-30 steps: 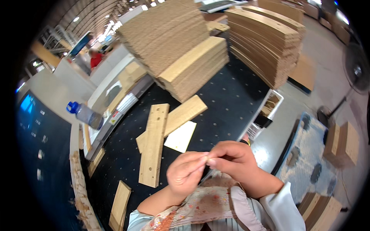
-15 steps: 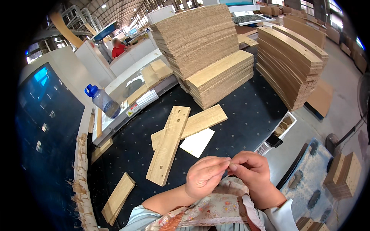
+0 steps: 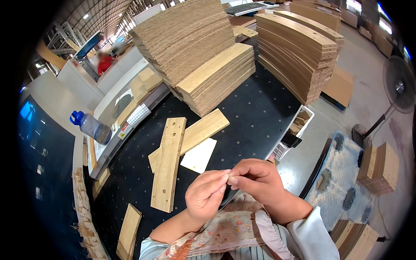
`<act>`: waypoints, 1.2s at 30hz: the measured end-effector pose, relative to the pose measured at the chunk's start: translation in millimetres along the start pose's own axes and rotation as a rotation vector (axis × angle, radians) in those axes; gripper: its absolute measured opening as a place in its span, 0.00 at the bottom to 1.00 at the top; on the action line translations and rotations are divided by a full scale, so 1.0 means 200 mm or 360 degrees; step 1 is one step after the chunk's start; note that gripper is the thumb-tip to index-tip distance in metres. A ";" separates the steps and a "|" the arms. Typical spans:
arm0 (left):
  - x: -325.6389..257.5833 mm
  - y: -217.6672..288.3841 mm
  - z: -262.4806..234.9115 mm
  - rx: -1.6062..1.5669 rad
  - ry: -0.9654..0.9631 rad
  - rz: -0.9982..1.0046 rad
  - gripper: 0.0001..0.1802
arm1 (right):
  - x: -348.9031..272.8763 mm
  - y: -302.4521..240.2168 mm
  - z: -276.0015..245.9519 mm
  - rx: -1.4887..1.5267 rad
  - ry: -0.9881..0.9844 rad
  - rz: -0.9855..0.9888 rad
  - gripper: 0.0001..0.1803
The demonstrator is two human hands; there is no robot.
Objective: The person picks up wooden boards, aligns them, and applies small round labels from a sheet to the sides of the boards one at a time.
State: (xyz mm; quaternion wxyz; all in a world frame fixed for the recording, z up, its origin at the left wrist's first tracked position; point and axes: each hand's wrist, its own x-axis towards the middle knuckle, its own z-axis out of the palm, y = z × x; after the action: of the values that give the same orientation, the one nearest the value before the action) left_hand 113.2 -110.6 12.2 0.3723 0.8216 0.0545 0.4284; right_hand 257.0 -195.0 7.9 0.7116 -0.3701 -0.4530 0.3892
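Note:
My left hand (image 3: 205,196) and my right hand (image 3: 259,178) meet at the fingertips above the near edge of the black table (image 3: 242,117). Both are closed in a pinch; a tiny pale bit may sit between the fingertips, too small to name. Beyond the left hand lies a wooden board with drilled holes (image 3: 168,169), resting across a second board (image 3: 207,131). A white sheet of paper (image 3: 198,157) lies beside them, nearest to my hands. Short wood pieces (image 3: 129,232) lie at the lower left.
Tall board stacks (image 3: 186,47) stand at the back, with more stacked boards (image 3: 299,52) to their right. A blue-capped bottle (image 3: 93,128) stands at left. A white bin (image 3: 299,123) hangs by the right edge. A fan (image 3: 396,86) stands at right; a person in red (image 3: 104,64) is far off.
The view has shifted right, so table and boards appear further left and the fan shows more fully. My hands stay joined at the fingertips.

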 end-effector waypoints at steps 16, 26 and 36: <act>0.02 -0.02 0.00 0.0010 -0.0065 0.0013 0.16 | 0.01 0.00 -0.03 0.0000 -0.0048 0.0049 0.04; 0.04 -0.02 -0.01 0.0428 -0.0098 0.0292 0.18 | 0.01 0.00 -0.03 -0.0011 -0.0036 0.0100 0.04; -0.03 -0.04 0.02 -0.0394 -0.0014 -0.0133 0.15 | -0.01 -0.01 -0.03 -0.0001 -0.0047 0.0094 0.03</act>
State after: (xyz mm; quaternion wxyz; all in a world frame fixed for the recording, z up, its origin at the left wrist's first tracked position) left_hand 114.0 -108.8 1.0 0.4886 0.7683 0.0338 0.4122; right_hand 261.7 -197.8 6.9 0.6929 -0.3779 -0.4524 0.4154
